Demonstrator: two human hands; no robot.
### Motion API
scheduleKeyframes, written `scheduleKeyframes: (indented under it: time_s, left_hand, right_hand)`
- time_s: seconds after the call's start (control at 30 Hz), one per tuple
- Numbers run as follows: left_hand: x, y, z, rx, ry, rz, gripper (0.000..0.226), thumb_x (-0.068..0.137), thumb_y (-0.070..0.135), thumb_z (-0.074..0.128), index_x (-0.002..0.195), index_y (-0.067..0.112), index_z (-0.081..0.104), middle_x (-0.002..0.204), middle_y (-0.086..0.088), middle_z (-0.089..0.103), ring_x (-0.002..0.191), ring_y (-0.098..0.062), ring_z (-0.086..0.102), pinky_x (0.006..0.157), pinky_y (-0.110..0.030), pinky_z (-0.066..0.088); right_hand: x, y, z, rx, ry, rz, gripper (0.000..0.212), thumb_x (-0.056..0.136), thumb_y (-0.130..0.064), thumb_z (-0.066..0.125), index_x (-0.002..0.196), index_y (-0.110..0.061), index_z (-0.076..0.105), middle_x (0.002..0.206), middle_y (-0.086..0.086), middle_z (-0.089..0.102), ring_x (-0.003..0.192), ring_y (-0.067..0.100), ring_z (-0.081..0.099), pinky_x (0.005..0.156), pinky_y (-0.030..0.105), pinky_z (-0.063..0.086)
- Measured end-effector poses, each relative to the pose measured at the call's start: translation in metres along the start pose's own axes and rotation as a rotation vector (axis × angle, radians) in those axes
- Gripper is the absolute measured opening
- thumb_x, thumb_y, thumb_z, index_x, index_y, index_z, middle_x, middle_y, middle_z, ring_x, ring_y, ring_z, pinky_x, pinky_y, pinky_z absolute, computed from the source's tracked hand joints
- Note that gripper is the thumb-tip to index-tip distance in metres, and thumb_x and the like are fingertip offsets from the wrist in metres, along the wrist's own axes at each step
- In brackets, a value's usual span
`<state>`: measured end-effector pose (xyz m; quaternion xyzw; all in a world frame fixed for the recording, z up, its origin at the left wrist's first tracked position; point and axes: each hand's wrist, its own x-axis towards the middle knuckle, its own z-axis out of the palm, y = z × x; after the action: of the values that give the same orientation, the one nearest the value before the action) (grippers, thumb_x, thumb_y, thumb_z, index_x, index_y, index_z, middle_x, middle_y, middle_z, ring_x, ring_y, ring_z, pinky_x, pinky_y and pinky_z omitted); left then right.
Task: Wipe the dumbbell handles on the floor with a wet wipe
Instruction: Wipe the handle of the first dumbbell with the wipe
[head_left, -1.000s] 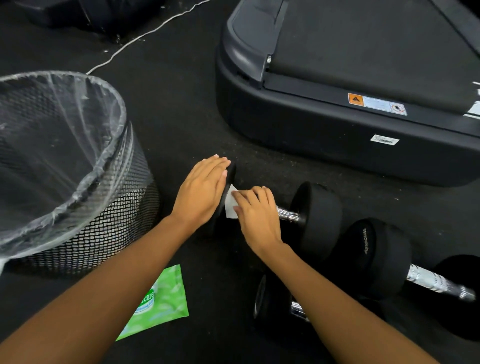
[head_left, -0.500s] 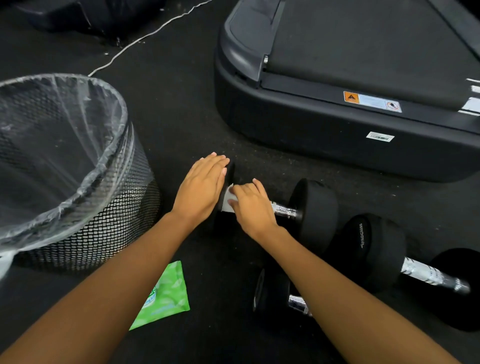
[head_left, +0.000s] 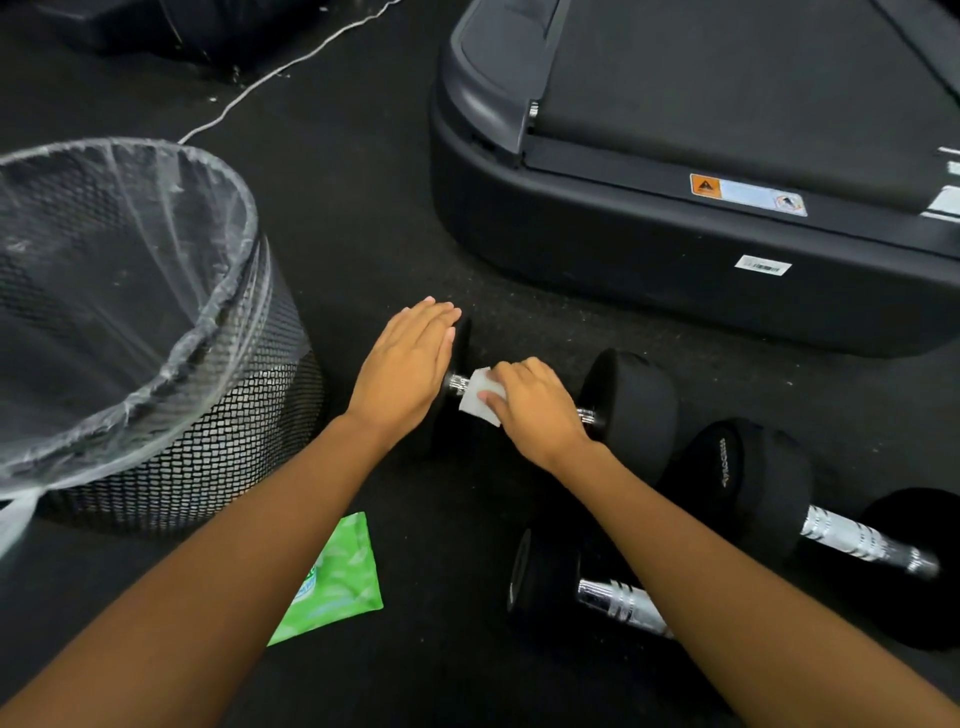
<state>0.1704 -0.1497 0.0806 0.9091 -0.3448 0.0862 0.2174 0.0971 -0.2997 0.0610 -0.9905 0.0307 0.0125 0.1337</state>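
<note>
Chrome shows again at the left end of the handle (head_left: 458, 383), because your right hand (head_left: 537, 410) has slid the white wet wipe (head_left: 480, 402) a little to the right along the bar since a second ago, when the wipe sat tight against the left weight. That suggests the stroke is now travelling toward the right weight, and this first handle looks partly done, not finished. The dumbbell (head_left: 628, 408) lies on the black floor (head_left: 363, 234) in front of you, its bar running left to right and slightly toward you, with your right hand curled over the middle of it, fingers closed on the wipe and pressing it to the metal. Your left hand (head_left: 408, 371) stays flat and open on top of the left weight, fingers together, steadying it against rolling. A short stretch of bare bar also shows just beside the right weight, past your wrist. Two more dumbbells wait untouched: one (head_left: 862, 540) to the right and one (head_left: 618, 600) nearer you, partly under your right forearm. The green wipe packet (head_left: 337, 582) lies on the floor below your left forearm, the lined mesh bin (head_left: 234, 415) stands to your left, and the treadmill base (head_left: 675, 270) sits beyond the weights.
</note>
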Motion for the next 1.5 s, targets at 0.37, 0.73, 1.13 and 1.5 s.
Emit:
scheduleKeyframes:
  time_s: [0.37,0.73,1.13,1.5]
  left_hand:
    - [0.002,0.000,-0.001,0.003,0.008,-0.002,0.036,0.100,0.016,0.033,0.130,0.003,0.049,0.133,-0.012,0.052,0.132,-0.023,0.038,0.110,-0.030,0.017]
    - [0.003,-0.002,-0.001,-0.015,-0.001,-0.011,0.038,0.099,0.018,0.031,0.130,0.003,0.049,0.133,-0.012,0.052,0.132,-0.023,0.038,0.111,-0.031,0.018]
    - [0.002,0.000,-0.002,-0.028,-0.009,-0.021,0.043,0.099,0.023,0.026,0.130,0.003,0.049,0.133,-0.013,0.052,0.132,-0.023,0.038,0.110,-0.028,0.016]
    - [0.002,0.001,-0.002,-0.031,0.000,-0.021,0.035,0.099,0.013,0.035,0.131,0.004,0.048,0.134,-0.013,0.051,0.132,-0.023,0.037,0.111,-0.030,0.016]
  right_hand:
    - [0.000,-0.002,-0.007,0.076,-0.099,0.067,0.033,0.097,-0.021,0.043,0.126,-0.007,0.046,0.120,0.014,0.057,0.114,0.028,0.045,0.098,0.031,0.030]
    - [0.007,-0.009,-0.002,0.160,-0.128,0.067,0.037,0.096,-0.010,0.039,0.133,-0.008,0.044,0.125,0.015,0.056,0.115,0.028,0.046,0.098,0.034,0.035]
    - [0.012,-0.017,0.002,0.221,-0.111,0.097,0.038,0.096,-0.013,0.042,0.134,-0.009,0.045,0.128,0.013,0.055,0.120,0.027,0.044,0.102,0.033,0.034]
    - [0.009,-0.030,0.005,0.190,0.070,0.058,0.040,0.083,-0.009,0.062,0.122,-0.011,0.050,0.125,0.006,0.051,0.116,0.019,0.041,0.102,0.028,0.032]
